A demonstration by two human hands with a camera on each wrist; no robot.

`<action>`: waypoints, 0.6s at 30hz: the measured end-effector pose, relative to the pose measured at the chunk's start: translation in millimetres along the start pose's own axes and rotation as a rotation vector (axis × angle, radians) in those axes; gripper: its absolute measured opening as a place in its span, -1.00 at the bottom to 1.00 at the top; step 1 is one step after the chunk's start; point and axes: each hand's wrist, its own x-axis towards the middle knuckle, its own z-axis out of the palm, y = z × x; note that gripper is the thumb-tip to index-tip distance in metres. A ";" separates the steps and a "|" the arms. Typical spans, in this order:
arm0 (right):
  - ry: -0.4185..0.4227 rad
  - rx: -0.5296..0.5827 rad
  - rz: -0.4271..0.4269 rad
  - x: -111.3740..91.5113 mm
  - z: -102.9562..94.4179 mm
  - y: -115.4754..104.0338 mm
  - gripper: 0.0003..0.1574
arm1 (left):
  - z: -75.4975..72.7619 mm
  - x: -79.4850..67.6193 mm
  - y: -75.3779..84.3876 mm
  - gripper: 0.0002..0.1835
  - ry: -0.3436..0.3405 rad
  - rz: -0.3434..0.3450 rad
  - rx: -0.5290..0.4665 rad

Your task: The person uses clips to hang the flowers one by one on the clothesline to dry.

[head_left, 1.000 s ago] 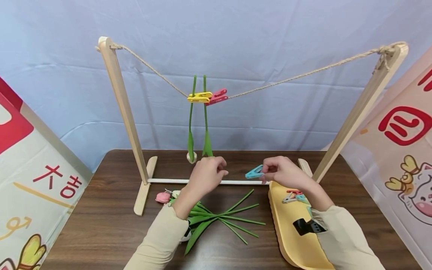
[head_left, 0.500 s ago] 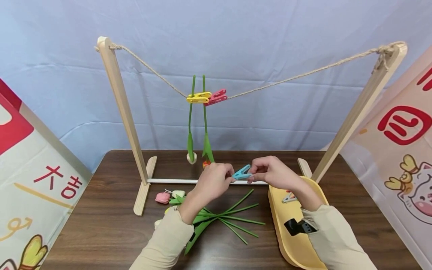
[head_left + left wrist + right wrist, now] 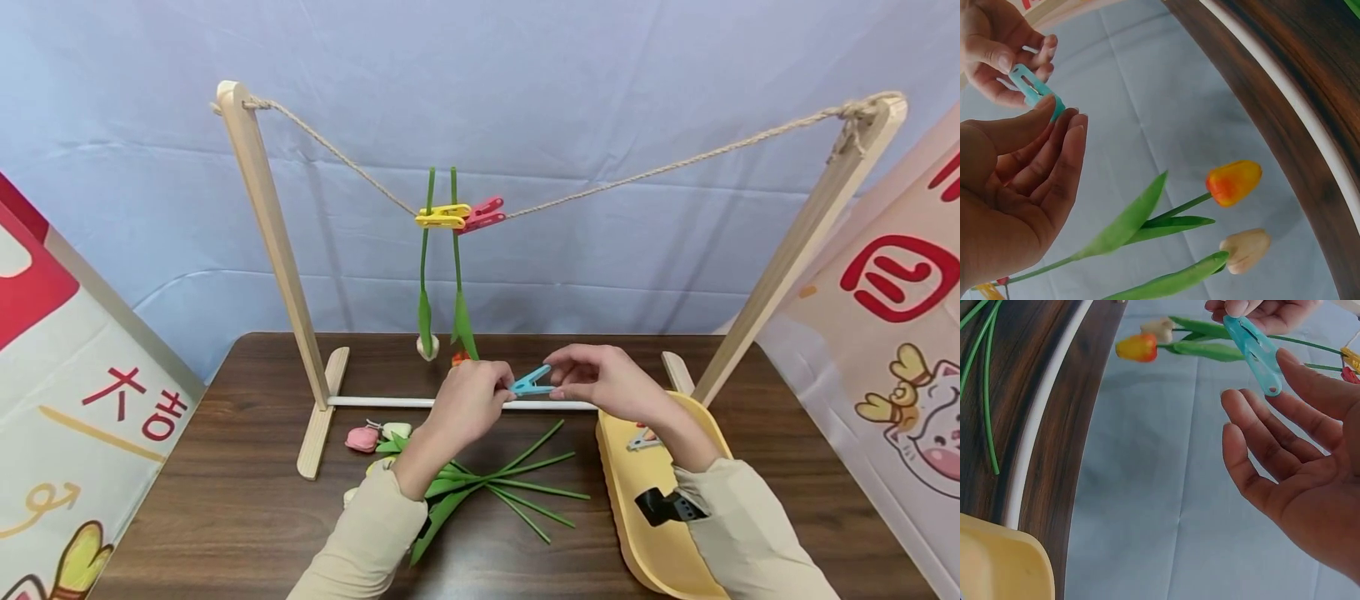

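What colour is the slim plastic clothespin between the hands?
Turquoise clothespin, clearest in the right wrist view.

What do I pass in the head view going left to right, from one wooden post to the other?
Left wooden post, pink flower, left hand, blue clothespin, right hand, right wooden post.
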 end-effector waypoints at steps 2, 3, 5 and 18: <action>0.007 -0.009 -0.005 0.1 0.6 0.3 -0.64 | -0.4 -0.7 0.1 -0.95 0.004 0.002 -0.005; 0.012 -0.010 -0.004 0.2 0.9 0.6 -0.65 | -0.3 -1.0 -0.1 -0.95 0.008 0.004 -0.008; 0.025 -0.019 -0.001 -0.3 1.2 0.8 -0.67 | 0.3 -1.4 0.0 -0.96 0.018 0.005 -0.013; 0.122 -0.102 0.101 -9.1 -7.2 8.6 -0.81 | 33.5 -17.3 -22.4 -0.84 -0.163 -0.137 0.081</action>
